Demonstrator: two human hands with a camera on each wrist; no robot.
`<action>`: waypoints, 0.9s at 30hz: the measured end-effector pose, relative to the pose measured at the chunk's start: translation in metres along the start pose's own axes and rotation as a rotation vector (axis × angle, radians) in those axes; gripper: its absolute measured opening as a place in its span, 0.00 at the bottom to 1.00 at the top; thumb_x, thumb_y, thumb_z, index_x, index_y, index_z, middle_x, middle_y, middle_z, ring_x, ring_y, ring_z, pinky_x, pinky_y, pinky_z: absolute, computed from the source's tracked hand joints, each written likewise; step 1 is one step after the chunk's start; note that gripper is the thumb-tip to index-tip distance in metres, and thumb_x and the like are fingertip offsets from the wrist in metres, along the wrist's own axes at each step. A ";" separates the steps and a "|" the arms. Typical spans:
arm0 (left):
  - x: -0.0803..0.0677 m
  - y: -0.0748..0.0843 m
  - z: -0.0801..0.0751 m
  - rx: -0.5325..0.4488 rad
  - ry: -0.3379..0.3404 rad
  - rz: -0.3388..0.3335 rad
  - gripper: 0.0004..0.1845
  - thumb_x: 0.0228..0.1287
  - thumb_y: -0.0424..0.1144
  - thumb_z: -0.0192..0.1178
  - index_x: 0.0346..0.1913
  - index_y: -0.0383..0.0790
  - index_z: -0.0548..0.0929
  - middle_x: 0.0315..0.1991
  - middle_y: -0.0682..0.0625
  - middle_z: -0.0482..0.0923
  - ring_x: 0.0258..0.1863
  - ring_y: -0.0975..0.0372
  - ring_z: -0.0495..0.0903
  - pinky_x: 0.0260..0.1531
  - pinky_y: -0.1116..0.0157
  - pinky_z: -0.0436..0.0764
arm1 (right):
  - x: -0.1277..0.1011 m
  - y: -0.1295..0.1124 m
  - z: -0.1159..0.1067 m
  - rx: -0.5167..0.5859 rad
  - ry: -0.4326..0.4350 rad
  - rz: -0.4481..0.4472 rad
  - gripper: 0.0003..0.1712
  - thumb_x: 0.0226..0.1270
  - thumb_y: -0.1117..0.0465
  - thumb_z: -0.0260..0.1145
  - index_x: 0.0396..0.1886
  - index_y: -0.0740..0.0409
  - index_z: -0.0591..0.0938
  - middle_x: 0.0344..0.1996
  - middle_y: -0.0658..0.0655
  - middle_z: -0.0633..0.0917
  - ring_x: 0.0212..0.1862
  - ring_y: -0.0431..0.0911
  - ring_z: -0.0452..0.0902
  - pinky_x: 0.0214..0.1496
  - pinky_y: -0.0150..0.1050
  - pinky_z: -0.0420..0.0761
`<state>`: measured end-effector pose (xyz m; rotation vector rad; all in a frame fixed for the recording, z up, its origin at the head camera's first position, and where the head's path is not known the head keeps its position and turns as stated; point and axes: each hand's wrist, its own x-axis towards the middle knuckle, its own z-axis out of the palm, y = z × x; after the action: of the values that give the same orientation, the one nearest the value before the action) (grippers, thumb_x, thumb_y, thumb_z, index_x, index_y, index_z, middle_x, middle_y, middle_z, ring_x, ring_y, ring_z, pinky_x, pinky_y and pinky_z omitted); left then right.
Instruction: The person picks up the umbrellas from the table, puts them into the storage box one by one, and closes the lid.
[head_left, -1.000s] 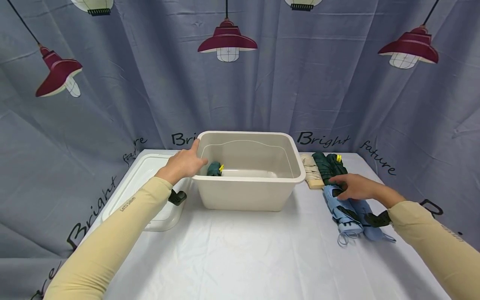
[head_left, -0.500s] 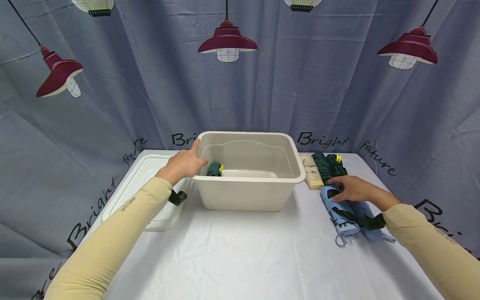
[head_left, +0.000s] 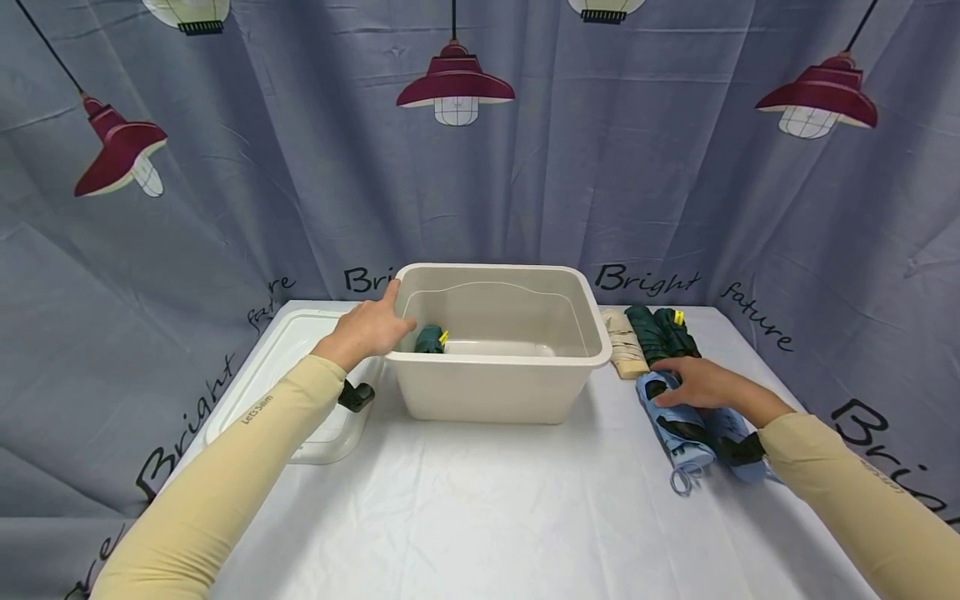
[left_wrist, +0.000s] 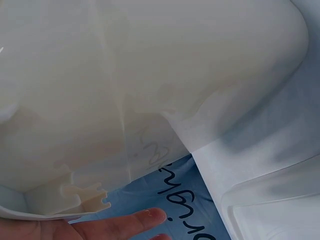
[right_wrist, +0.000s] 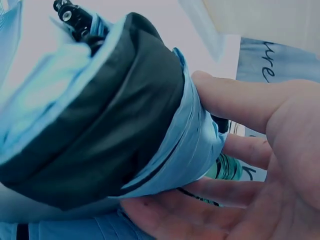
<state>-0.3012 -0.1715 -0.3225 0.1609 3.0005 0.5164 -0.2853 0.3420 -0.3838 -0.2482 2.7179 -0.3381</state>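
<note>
My left hand [head_left: 369,331] rests at the left rim of a pale plastic storage box [head_left: 491,390], index finger straight along the rim and thumb stretched inward. In the left wrist view its straight fingers [left_wrist: 142,220] show beyond the rim. On the right, my right hand [head_left: 703,387] grips the end of a folded light blue umbrella [head_left: 670,414]. The right wrist view shows thumb and fingers around this umbrella [right_wrist: 192,150], which has a dark band. A second blue umbrella [head_left: 726,423] lies beside it, partly hidden by the hand. Inside the box, a dark green umbrella end with a yellow tag [head_left: 430,339] shows.
Behind my right hand lie two dark green umbrellas [head_left: 647,333], one yellow-tagged, and a beige wrapped bundle [head_left: 624,342] against the box's right side. A white lid [head_left: 300,342] lies left of the box on the white-covered table [head_left: 480,508]. A printed grey-blue curtain [head_left: 570,183] hangs behind.
My right hand has moved slightly left, and the nearer blue umbrella has shifted left with it. My left hand and the box have stayed put.
</note>
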 end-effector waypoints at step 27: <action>0.000 0.001 0.001 -0.011 0.006 -0.003 0.47 0.69 0.56 0.49 0.82 0.46 0.39 0.62 0.31 0.76 0.54 0.43 0.80 0.48 0.47 0.76 | 0.003 -0.003 0.012 0.067 -0.001 0.068 0.48 0.62 0.49 0.72 0.74 0.69 0.62 0.66 0.81 0.65 0.43 0.56 0.77 0.29 0.43 0.82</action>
<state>-0.3007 -0.1705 -0.3230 0.1542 3.0029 0.5335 -0.2830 0.3359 -0.3951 -0.1373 2.7006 -0.4086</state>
